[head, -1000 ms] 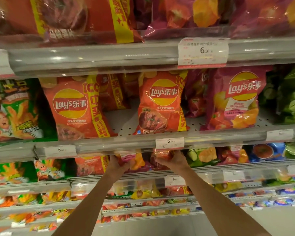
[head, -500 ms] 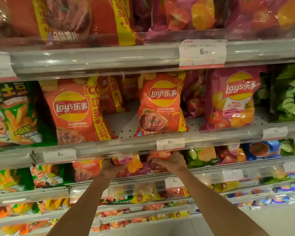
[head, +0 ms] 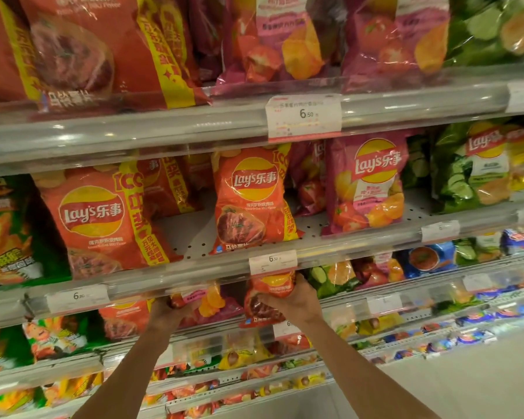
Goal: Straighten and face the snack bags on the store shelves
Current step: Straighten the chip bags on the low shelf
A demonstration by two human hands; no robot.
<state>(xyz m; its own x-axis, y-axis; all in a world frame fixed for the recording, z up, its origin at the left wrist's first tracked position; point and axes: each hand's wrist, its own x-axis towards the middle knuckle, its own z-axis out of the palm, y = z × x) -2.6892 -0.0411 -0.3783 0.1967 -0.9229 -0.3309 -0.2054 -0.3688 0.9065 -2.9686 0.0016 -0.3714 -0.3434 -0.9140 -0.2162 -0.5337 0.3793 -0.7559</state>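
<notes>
— So, where are the hands right now?

— Both reach under the middle shelf [head: 194, 276], to the row just below it. The right hand [head: 294, 300] is wrapped around a small red Lay's bag [head: 266, 300], fingers curled over its right side and top corner. That bag stands tilted, its bottom edge hanging out past the front lip of the lower shelf [head: 360, 300].

— And the left hand?

— The left hand [head: 167, 309] grips a pink-purple bag [head: 212, 306] printed with tomato and chips, just left of the red one. Its fingertips are tucked behind the shelf edge, so only the curled knuckles show.

— Do the two bags touch?

— They sit side by side; whether they actually touch, I cannot tell.

— What stands above?

— On the middle shelf, a large red Lay's bag [head: 97, 219] on the left leans to one side, with a narrower red bag [head: 251, 201] upright near the centre and a pink tomato bag [head: 366, 182] to its right. A green cucumber bag [head: 472, 164] follows at the far right, and a green fries bag [head: 9, 234] is at the far left.

— Any labels?

— A white price tag [head: 273, 261] reading 6.50 hangs on the rail right above the right hand, and a bigger tag [head: 304, 116] with the same price sits on the top shelf rail [head: 133, 134].
</notes>
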